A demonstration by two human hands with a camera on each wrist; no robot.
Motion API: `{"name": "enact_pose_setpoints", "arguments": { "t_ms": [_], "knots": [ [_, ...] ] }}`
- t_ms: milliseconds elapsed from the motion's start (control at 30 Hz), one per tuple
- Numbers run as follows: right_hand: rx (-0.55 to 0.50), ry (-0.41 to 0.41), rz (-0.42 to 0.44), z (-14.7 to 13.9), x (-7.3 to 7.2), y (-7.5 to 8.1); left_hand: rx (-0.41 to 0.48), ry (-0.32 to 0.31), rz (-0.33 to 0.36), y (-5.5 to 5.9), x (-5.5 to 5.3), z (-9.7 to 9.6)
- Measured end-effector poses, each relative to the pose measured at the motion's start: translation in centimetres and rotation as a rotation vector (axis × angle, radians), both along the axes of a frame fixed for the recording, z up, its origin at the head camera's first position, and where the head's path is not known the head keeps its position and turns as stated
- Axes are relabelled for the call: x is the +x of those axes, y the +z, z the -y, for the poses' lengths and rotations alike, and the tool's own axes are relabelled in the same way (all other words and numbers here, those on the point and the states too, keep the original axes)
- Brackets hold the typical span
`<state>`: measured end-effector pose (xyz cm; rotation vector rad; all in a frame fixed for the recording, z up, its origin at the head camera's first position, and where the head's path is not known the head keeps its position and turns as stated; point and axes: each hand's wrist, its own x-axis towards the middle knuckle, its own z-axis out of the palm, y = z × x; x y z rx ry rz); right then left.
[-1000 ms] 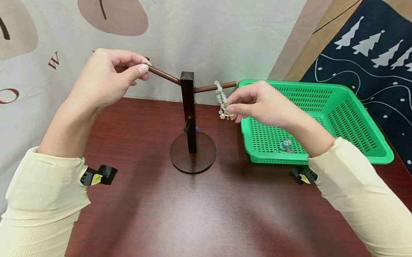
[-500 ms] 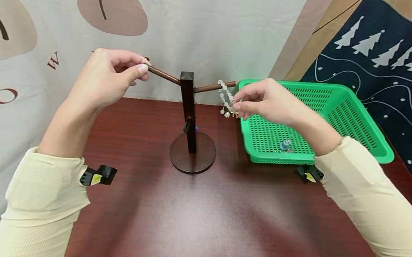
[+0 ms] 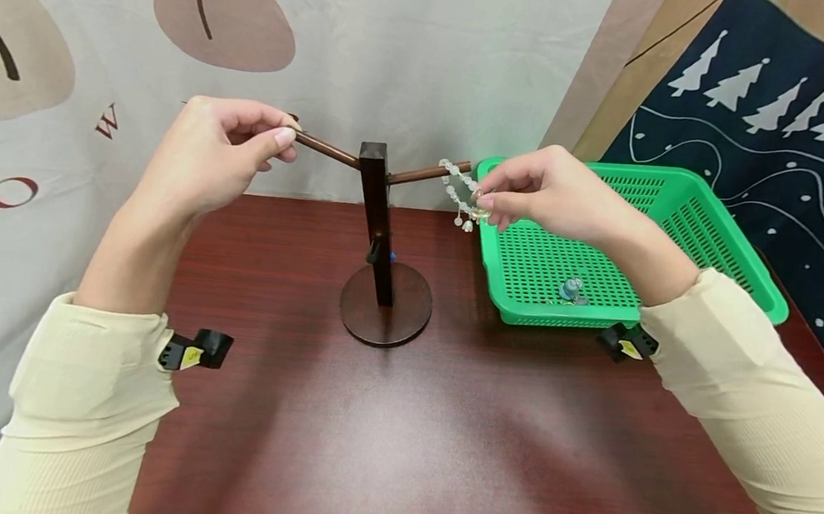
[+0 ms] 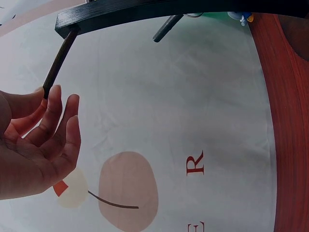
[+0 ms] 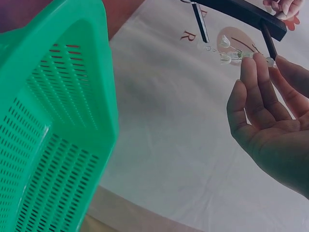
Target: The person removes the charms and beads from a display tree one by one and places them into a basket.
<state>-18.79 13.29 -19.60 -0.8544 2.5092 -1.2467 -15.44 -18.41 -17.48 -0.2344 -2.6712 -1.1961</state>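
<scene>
A dark wooden stand (image 3: 377, 228) on a round base has two slanted upper arms. My left hand (image 3: 215, 153) pinches the tip of the left arm (image 3: 328, 150) between thumb and fingers, also seen in the left wrist view. Near the outer end of the right arm (image 3: 416, 175) hangs a pale beaded bracelet (image 3: 457, 198) with small white flower charms. My right hand (image 3: 539, 193) pinches the bracelet's lower right side, which the fingertips partly hide. In the right wrist view, the charms (image 5: 225, 58) dangle beside the curled fingers.
A green perforated basket (image 3: 527, 313) stands right of the stand, under my right forearm. Inside lies a small blue object (image 3: 570, 289). A short dark peg (image 3: 374, 250) juts from the post, with something small and blue (image 4: 241, 18) behind it. A printed cloth hangs behind the table.
My right hand has shifted right and slightly up, drawing the bracelet toward the outer end of the right arm and stretching its loop wider. The left hand stays in place.
</scene>
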Motion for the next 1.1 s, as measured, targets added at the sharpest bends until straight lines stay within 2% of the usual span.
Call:
{"name": "enact_pose_setpoints", "arguments": {
  "t_ms": [433, 700, 1100],
  "knots": [
    [-0.027, -0.046, -0.036, -0.7, -0.1, 0.9, 0.004, -0.011, -0.006, 0.0, -0.1, 0.1],
    [0.004, -0.064, -0.084, -1.4, -0.1, 0.9, -0.002, -0.002, 0.007, 0.1, 0.1, 0.1],
    [0.050, -0.100, -0.049, -3.2, -0.1, 0.1, -0.020, -0.004, -0.008, 0.1, 0.1, 0.0]
  ]
}}
